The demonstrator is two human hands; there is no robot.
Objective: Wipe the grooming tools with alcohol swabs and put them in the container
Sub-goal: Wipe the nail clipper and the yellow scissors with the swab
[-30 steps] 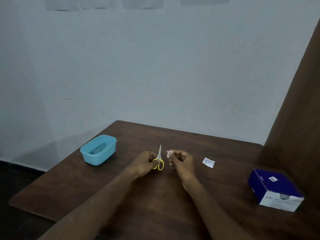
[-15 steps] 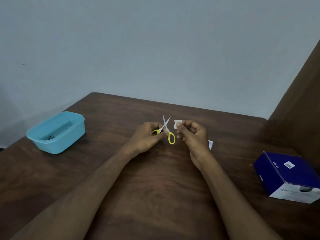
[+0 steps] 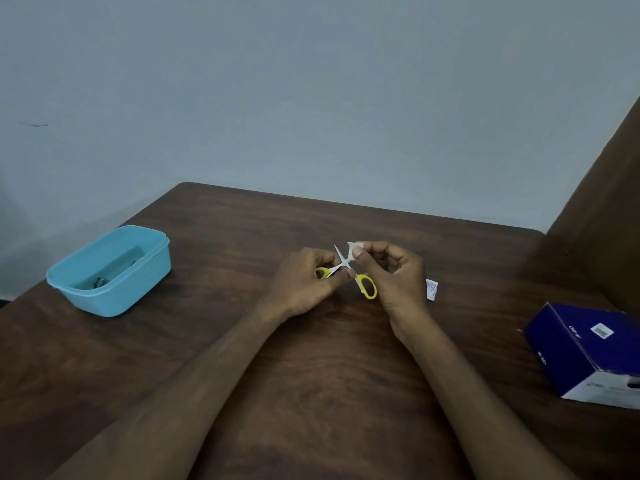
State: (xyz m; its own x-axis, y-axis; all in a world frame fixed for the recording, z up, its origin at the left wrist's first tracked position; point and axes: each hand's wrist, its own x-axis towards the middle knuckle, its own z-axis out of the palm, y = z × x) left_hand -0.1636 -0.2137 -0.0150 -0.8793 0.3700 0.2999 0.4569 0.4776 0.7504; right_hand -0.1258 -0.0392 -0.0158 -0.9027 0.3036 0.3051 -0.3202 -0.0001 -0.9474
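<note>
You've got a dark blue box at 4 o'clock on the brown bench, grey wall behind.

No text can be read with certainty. The dark blue cardboard box at the lower right of the frame carries a small white barcode sticker and pale markings on its top and side, all too small and blurred to make out. The small white paper sachet right of centre shows fine printed lines, likewise illegible.
</note>
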